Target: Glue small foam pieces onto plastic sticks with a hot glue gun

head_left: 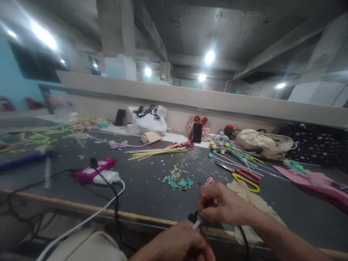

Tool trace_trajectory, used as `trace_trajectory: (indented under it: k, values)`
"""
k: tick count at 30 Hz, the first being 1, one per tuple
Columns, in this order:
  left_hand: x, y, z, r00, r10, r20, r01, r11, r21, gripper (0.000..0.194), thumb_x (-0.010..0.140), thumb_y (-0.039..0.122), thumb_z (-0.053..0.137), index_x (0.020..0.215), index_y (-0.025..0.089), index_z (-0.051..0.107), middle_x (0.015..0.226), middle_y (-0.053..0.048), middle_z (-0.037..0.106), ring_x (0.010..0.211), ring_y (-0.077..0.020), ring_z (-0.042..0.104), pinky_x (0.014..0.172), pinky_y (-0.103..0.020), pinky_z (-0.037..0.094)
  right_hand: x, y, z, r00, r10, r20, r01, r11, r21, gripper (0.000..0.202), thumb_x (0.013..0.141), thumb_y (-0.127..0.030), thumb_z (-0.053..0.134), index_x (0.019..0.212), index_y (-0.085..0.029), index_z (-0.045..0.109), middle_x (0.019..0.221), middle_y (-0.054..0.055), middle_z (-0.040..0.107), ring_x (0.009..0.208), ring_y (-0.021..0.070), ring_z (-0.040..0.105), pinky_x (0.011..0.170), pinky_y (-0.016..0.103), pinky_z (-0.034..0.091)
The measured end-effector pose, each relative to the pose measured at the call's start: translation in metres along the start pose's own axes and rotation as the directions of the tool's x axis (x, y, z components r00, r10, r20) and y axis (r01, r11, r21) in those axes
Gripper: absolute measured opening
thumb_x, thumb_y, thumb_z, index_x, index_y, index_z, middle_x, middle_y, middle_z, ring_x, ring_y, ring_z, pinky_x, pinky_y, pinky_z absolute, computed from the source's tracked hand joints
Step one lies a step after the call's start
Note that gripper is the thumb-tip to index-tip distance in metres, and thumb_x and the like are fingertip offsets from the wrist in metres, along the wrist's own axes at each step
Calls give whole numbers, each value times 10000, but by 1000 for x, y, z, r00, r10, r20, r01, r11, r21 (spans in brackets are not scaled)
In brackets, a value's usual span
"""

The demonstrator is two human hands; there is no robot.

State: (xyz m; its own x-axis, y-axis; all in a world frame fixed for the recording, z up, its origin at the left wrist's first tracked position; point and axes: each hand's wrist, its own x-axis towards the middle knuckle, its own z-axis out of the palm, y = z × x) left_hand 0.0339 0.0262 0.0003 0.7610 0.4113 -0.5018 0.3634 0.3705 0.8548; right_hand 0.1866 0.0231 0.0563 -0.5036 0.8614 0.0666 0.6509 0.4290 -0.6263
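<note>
My left hand is closed around a thin lilac stem, low at the table's front edge. At the stem's upper end my right hand is closed in a pinch. A small green piece shows at those fingertips, partly hidden by them. Just beyond the right hand lies a pink clustered piece. Left of that, a loose pile of small green, yellow and red bits is spread on the dark table.
Scissors with red and yellow handles lie right of the pile. Stems and flower-headed stems lie behind. A magenta power strip with a white cable is at left. A phone stands at the back.
</note>
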Motion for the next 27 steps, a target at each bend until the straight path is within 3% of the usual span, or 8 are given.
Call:
trace_trajectory:
  k: [6,9,13,19,22,24,26,27]
  values:
    - [0,-7,-9,996,33,82,-25,994,-103,213,594,134,427,624,97,634,453,29,474,334,-43,368,322,-174,176,3,-1,-1,995,-103,-16,104,994,21,73,656,-157,579,655,-143,651,576,-31,531,559,81,469,518,172,345]
    - [-1,-6,-8,997,35,72,-25,991,-131,225,591,137,403,584,98,625,416,27,472,302,-43,361,304,-170,170,5,-2,-4,995,-101,-17,102,990,102,129,708,-211,549,663,-146,650,594,-18,546,599,96,491,590,198,373]
    - [-2,-2,-5,998,55,29,-50,988,-145,257,585,126,356,521,94,603,351,27,440,250,-44,322,278,-169,154,6,1,-4,998,-44,-34,50,973,226,155,718,-243,540,655,-145,641,601,-11,559,594,100,497,567,202,378]
    - [-5,-6,-11,967,253,9,-239,923,-300,276,655,213,358,588,81,591,400,-2,493,266,-39,350,277,-142,163,5,13,13,971,160,-179,-36,835,549,221,752,-319,482,721,-139,607,594,-6,560,465,74,468,442,184,345]
    - [-10,-9,-16,926,364,-101,-374,843,-386,301,712,288,338,659,107,573,524,-37,563,336,-60,423,302,-145,237,-3,15,26,890,269,-367,10,795,607,232,760,-354,471,759,-151,584,583,-15,537,419,60,424,390,171,288]
    - [-15,-9,-19,863,457,-215,-505,792,-343,303,738,302,345,747,111,580,706,-64,594,459,-79,492,387,-164,339,-10,13,36,827,327,-458,50,768,638,230,759,-372,470,751,-163,567,560,-27,508,406,55,385,383,171,267]
    - [-19,-9,-22,790,519,-327,-605,745,-280,284,750,279,361,854,126,577,920,-74,570,620,-98,530,566,-210,410,-16,9,46,818,356,-452,33,755,655,246,750,-400,471,711,-172,553,522,-37,476,402,60,371,382,174,266]
    - [-20,-9,-23,768,527,-364,-627,733,-262,280,752,272,369,899,139,566,988,-71,547,686,-107,533,645,-231,407,-17,6,52,841,350,-413,5,757,653,261,743,-415,473,677,-173,544,507,-38,463,408,67,377,389,177,277]
